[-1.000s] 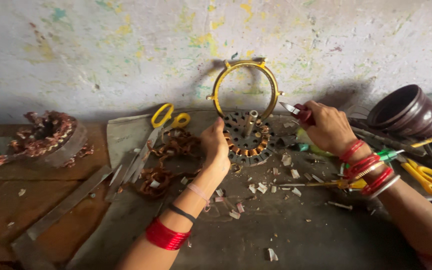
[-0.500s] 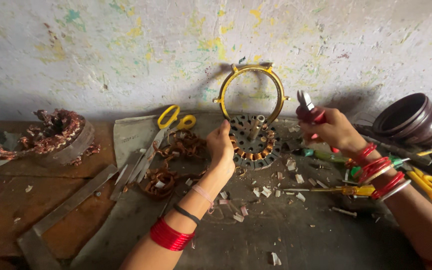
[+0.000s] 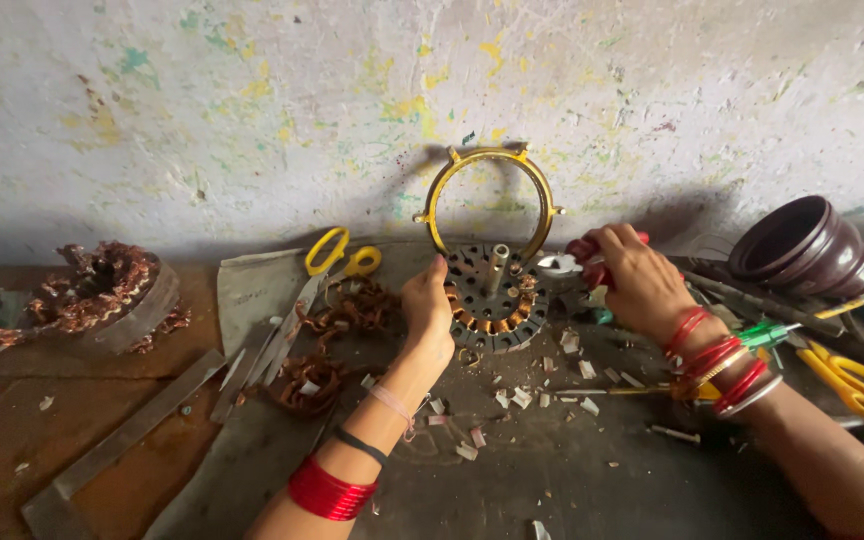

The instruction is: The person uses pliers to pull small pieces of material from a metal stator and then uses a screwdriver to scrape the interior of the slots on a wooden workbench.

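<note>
Copper-wound, the round dark metal stator (image 3: 492, 297) lay flat near the back edge of the grimy counter (image 3: 592, 480), before a yellow metal ring (image 3: 489, 205) leaned on the wall. It was steadied at its left rim by the left hand (image 3: 426, 308), fingers curled against it. A red-handled tool (image 3: 584, 252) was gripped in the right hand's (image 3: 642, 285) closed fingers, its tip at the stator's right side. Work on the windings was judged under way; careful tip placement between slots was called for next.

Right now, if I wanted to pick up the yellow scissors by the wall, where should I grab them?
Probably by the yellow loop handles of the yellow scissors, coming from above on the wall side. The loops lie flat and bare there, while the blades point down toward the metal strips.
</note>
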